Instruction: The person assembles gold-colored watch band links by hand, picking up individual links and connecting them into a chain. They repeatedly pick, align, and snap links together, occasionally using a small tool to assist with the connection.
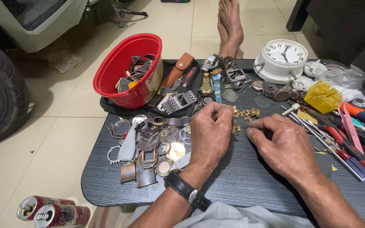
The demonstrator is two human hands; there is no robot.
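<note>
While the left hand rests knuckles-up on the dark wood-grain table, its fingers are curled in tight and pinch a small gold watch-band link at the tips. A black wristwatch sits on that wrist. Just right of it, the right hand lies on the table with fingers bent loosely inward, thumb and forefinger drawn close together; whether anything sits between them cannot be told. A short row of loose gold links lies on the table just beyond the 2 hands.

At far left, 2 drink cans lie on the tiled floor. On the table's left part is a heap of watch cases and bezels. Behind it a red plastic bowl stands tilted on a black cloth, holding watch straps and metal parts. Farther right stand a white alarm clock, a yellow plastic block, and screwdrivers with red handles.
</note>
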